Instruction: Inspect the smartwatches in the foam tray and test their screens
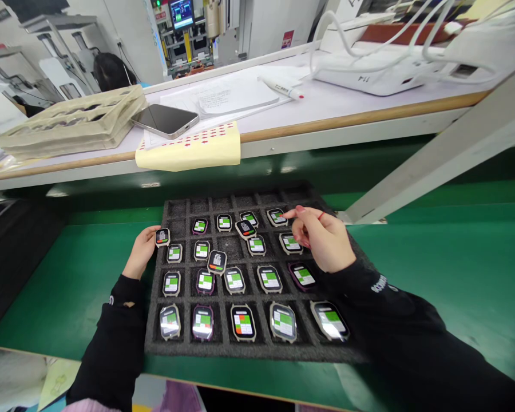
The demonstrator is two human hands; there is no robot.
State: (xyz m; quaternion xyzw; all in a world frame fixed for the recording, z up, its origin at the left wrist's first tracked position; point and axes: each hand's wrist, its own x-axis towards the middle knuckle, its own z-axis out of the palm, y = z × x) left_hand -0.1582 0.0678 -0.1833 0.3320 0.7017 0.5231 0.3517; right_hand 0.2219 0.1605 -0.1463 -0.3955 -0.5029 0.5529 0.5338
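A dark foam tray with square pockets holds several strapless smartwatch bodies, most with green and white screens. At its left edge my left hand pinches a smartwatch whose screen is black with text and a red-green strip. My right hand reaches over the upper right pockets, index finger stretched out and the others loosely curled. Its fingertip is at the screen of a watch. Two dark-screened watches, one in the middle and one farther back, lie tilted over pocket walls. One front-row watch shows red-orange blocks.
The tray lies on a green bench. Behind it runs a raised shelf with a phone, papers, a marker, a beige tray and a cabled white device. A slanted metal post stands right. Part of another person's head shows beyond.
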